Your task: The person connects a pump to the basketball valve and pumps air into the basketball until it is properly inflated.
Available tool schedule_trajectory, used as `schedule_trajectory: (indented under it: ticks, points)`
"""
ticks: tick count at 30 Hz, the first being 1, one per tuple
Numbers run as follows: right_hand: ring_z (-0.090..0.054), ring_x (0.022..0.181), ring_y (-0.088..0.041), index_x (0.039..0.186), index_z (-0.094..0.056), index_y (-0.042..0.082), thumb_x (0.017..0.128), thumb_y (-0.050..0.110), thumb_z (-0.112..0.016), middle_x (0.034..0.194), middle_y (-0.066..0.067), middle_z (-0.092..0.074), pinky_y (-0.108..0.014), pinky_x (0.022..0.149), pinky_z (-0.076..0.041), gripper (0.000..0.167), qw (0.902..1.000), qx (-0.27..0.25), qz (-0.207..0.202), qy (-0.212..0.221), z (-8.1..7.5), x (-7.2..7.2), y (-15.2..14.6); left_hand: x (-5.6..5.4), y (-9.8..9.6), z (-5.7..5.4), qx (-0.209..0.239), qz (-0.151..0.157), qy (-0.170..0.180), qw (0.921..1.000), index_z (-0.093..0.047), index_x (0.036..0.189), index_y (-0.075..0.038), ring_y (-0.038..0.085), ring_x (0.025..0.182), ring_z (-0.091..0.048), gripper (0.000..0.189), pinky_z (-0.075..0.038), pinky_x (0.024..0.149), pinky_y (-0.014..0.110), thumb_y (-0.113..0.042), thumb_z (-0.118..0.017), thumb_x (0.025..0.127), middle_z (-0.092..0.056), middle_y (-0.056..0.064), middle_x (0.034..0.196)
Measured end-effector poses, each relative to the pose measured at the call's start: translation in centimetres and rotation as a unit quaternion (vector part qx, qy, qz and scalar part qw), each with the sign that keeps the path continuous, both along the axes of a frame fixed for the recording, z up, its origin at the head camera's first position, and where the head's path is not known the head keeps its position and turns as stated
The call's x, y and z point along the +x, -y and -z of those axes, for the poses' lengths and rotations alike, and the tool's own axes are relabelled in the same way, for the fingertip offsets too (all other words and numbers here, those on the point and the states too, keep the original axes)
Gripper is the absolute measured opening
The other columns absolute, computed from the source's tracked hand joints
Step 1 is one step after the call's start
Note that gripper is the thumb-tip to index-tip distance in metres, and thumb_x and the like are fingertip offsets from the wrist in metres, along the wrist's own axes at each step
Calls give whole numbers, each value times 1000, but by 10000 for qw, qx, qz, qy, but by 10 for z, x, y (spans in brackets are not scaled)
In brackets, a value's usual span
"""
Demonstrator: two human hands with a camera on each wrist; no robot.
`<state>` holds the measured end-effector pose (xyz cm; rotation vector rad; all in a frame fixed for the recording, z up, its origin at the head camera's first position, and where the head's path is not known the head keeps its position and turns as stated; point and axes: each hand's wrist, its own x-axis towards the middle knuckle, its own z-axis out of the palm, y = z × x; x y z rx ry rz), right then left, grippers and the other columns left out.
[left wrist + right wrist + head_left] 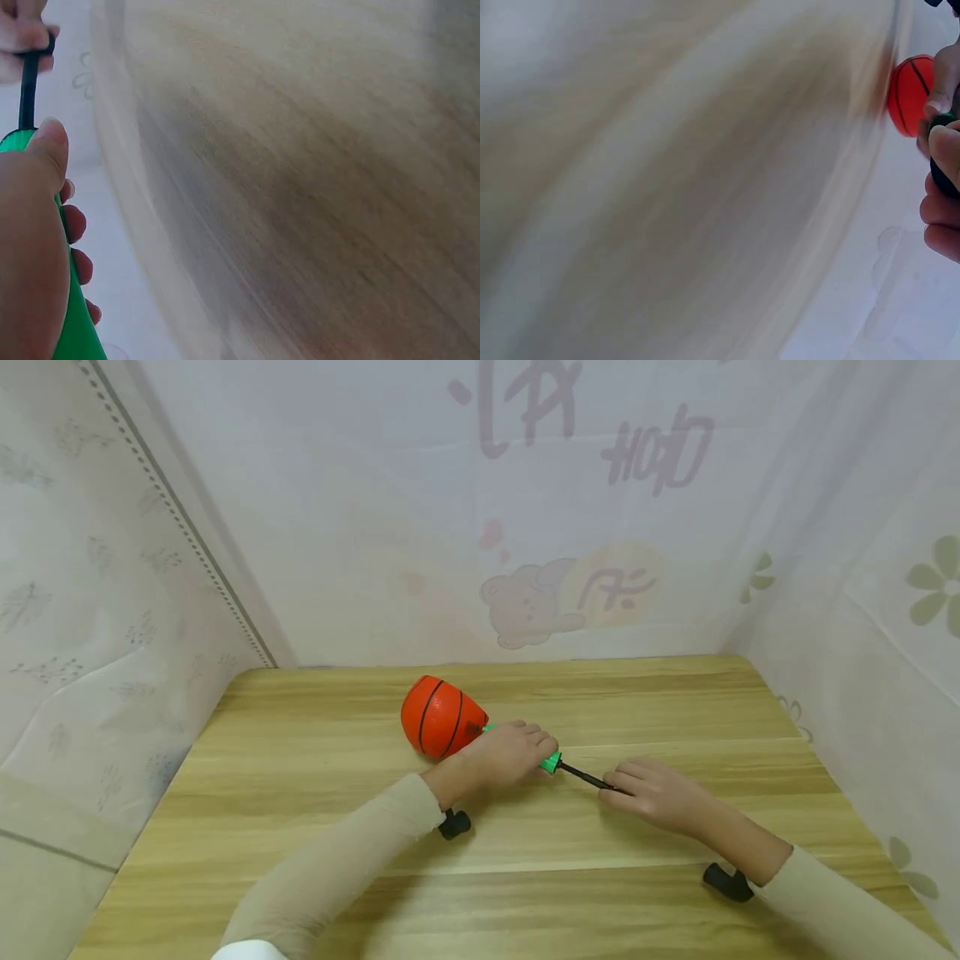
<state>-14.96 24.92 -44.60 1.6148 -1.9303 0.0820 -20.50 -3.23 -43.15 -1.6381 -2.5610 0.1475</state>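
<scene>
A red-orange ball with black basketball lines [438, 717] lies toward the back of the table, bulging at one end and narrowing toward a green hand pump [551, 763]. My left hand [510, 753] wraps its fingers around the pump's green barrel [79, 330], covering most of it in the head view. A black rod [581, 774] sticks out of the barrel on the right. At its far end my right hand [656, 792] grips the black handle [946, 180]; thumb and curled fingers show around it in the right wrist view. The joint between ball and pump is partly hidden by my left hand.
The wood-grain table [315, 827] spreads around both hands. Patterned white curtains [360, 527] stand along its back and sides. A black wrist mount [454, 824] hangs under the left wrist, and another mount [727, 882] under the right.
</scene>
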Motion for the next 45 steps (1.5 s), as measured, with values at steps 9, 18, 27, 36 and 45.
schedule_trajectory:
  ticks: [9, 18, 27, 36, 45]
  points:
    - [-67, 79, -20, 100, -72, 8, 112, 6, -31, 94, -8, -72, -33, 68, -58, 43, 10000, 35, 41, -23, 5, 15, -28, -3, 3, 0, -74, -13, -18, 10000, -55, 112, -13, 10, 93, -52, 30, -43, 85, 23, -42, -57, 104, -59, -7, 101]
    - [-70, 79, -23, 100, -71, 7, 112, 5, -31, 94, -10, -73, -33, 66, -59, 42, 9999, -51, 85, -98, 8, 11, -29, -2, -2, 3, -228, -172, -305, 9991, -54, 116, -12, 12, 98, -52, 30, -44, 87, 25, -40, -52, 106, -59, -4, 106]
    - [-63, 79, -19, 101, -68, 6, 112, 6, -30, 94, -7, -69, -30, 67, -56, 39, 9998, 83, 119, -111, 1, -10, -4, 0, -6, 1, -251, -225, -598, 9976, -54, 116, -12, 12, 97, -53, 31, -45, 85, 25, -41, -51, 106, -59, -4, 105]
    - [-62, 77, -17, 98, -68, 7, 111, 4, -29, 91, -5, -69, -27, 68, -55, 41, 9996, 201, 23, -183, -1, -25, 24, 2, -12, 8, -201, -203, -699, 9971, -55, 116, -13, 11, 93, -52, 29, -43, 78, 23, -40, -48, 108, -59, -4, 105]
    - [-62, 75, -16, 98, -67, 6, 112, 7, -29, 93, -6, -69, -27, 66, -55, 41, 10000, 62, 5, -5, -1, -17, 18, 6, -4, 5, -178, -213, -400, 9988, -54, 121, -14, 11, 104, -55, 20, -44, 84, 24, -29, -53, 107, -61, -4, 113]
